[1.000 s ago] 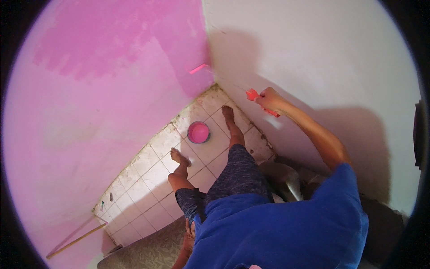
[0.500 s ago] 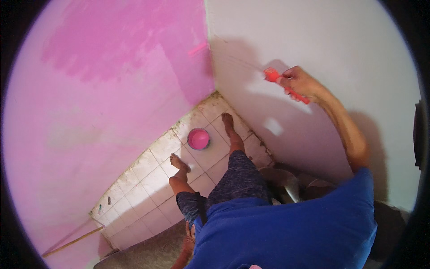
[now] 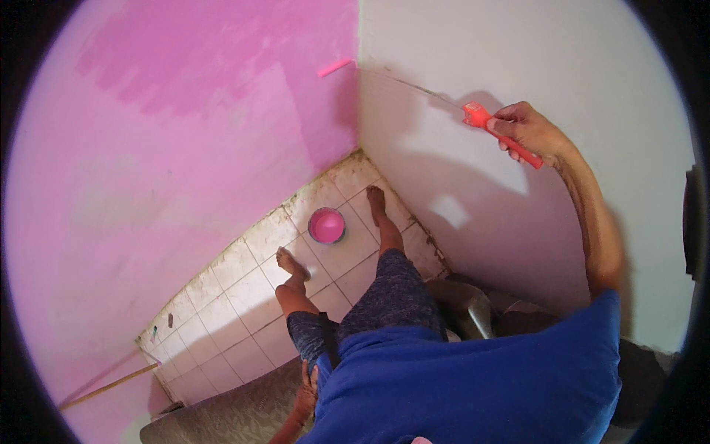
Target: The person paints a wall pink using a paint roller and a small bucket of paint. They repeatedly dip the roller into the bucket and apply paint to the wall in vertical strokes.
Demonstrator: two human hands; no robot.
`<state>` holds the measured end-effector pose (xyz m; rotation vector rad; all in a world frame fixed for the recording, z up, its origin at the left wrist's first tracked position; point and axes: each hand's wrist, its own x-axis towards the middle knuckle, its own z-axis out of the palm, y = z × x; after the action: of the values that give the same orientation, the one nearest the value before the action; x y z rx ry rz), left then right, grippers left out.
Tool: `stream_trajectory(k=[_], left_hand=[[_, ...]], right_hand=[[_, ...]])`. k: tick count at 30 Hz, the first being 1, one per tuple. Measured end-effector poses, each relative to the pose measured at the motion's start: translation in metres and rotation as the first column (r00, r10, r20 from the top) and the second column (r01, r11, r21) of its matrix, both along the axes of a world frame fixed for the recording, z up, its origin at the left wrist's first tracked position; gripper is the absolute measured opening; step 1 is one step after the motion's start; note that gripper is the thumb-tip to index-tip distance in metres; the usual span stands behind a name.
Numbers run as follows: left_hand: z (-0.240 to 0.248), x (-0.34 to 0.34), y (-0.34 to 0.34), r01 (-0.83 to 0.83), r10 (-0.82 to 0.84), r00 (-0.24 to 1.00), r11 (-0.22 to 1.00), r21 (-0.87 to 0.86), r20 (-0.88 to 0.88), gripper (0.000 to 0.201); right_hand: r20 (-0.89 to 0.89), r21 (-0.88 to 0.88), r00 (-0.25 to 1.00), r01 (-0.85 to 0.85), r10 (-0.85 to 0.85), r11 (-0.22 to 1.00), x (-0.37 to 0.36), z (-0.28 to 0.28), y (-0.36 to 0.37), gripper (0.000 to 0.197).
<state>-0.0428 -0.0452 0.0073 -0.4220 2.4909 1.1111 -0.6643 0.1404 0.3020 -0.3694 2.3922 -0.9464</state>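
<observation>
Overhead, your right hand (image 3: 526,129) is raised high against the white wall (image 3: 562,66), the arm stretched almost straight from the blue shirt's (image 3: 473,385) shoulder up to the wrist, elbow barely bent. Your fingers are wrapped tight around the orange handle (image 3: 510,140) of a paint roller; its thin metal rod (image 3: 403,80) runs leftward along the white wall toward the corner, where the pink roller sleeve (image 3: 334,67) sits against the pink wall (image 3: 170,133), just beside the seam where the two walls meet. The hand's shadow falls on the white wall below and to the left of your wrist.

Your left hand (image 3: 305,392) hangs low at the bottom of the frame, next to your left knee and partly behind the shirt; it is too hidden to tell whether it is open or closed.

You stand barefoot on a grimy white tiled floor (image 3: 222,311), left foot (image 3: 288,260) forward-left and right foot (image 3: 376,200) close to the base of the white wall. Between your feet, a little nearer the corner, sits a small round tub of pink paint (image 3: 326,225), well apart from the roller above. You wear dark speckled shorts (image 3: 384,296). A long thin wooden stick (image 3: 111,386) lies at the lower left, at the foot of the pink wall.
</observation>
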Motion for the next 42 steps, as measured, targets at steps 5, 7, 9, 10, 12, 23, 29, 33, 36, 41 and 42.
stream_trajectory(k=[5, 7, 9, 10, 12, 23, 29, 33, 36, 41, 42], left_hand=[[0.075, -0.06, -0.044, 0.068, -0.066, 0.996, 0.997, -0.04, 0.061, 0.065], [0.045, -0.079, -0.082, -0.087, 0.101, 0.99, 0.988, -0.129, 0.1, 0.042], [0.03, -0.138, -0.105, -0.307, 0.282, 0.944, 0.941, -0.141, -0.173, 0.033], [0.025, -0.18, -0.109, -0.411, 0.408, 0.887, 0.911, 0.03, -0.219, 0.027], [0.019, -0.277, -0.102, -0.509, 0.583, 0.804, 0.777, 0.371, -0.118, 0.024], [0.106, -0.62, -0.027, -0.379, 0.506, 0.766, -0.144, 0.914, 0.397, 0.045], [0.131, -0.641, -0.027, -0.425, 0.54, 0.78, 0.087, 0.901, 0.316, 0.035], [0.153, -0.648, -0.017, -0.449, 0.572, 0.756, 0.097, 0.888, 0.32, 0.033], [0.184, -0.645, -0.012, -0.439, 0.593, 0.745, 0.089, 0.894, 0.306, 0.031], [0.202, -0.647, -0.011, -0.433, 0.592, 0.749, 0.096, 0.896, 0.298, 0.029], [0.184, -0.649, -0.014, -0.435, 0.604, 0.74, 0.096, 0.895, 0.295, 0.028]], right_hand=[[0.034, 0.0, 0.998, 0.043, -0.043, 0.999, 0.009, -0.021, -0.003, 0.03], [0.066, 0.003, 0.998, 0.009, -0.009, 1.0, 0.009, -0.041, -0.009, 0.03], [0.068, 0.04, 0.998, 0.015, -0.017, 0.999, 0.012, -0.044, -0.01, 0.028], [0.08, 0.052, 0.997, 0.01, -0.014, 0.999, 0.01, -0.045, -0.01, 0.027], [0.102, 0.076, 0.995, 0.01, -0.018, 0.997, 0.005, -0.048, -0.002, 0.027], [0.379, -0.037, 0.925, 0.027, -0.011, 0.999, 0.002, -0.035, -0.008, 0.035], [0.467, -0.147, 0.884, 0.056, 0.02, 0.988, -0.009, -0.011, 0.003, 0.041], [0.501, -0.176, 0.865, 0.136, -0.03, 0.975, -0.009, 0.003, 0.012, 0.044], [0.466, -0.222, 0.885, 0.114, 0.003, 0.968, -0.009, 0.025, 0.018, 0.045], [0.489, -0.252, 0.872, 0.155, -0.013, 0.955, -0.007, 0.04, 0.019, 0.043], [0.48, -0.276, 0.877, 0.133, 0.017, 0.952, -0.011, 0.026, 0.016, 0.043]])
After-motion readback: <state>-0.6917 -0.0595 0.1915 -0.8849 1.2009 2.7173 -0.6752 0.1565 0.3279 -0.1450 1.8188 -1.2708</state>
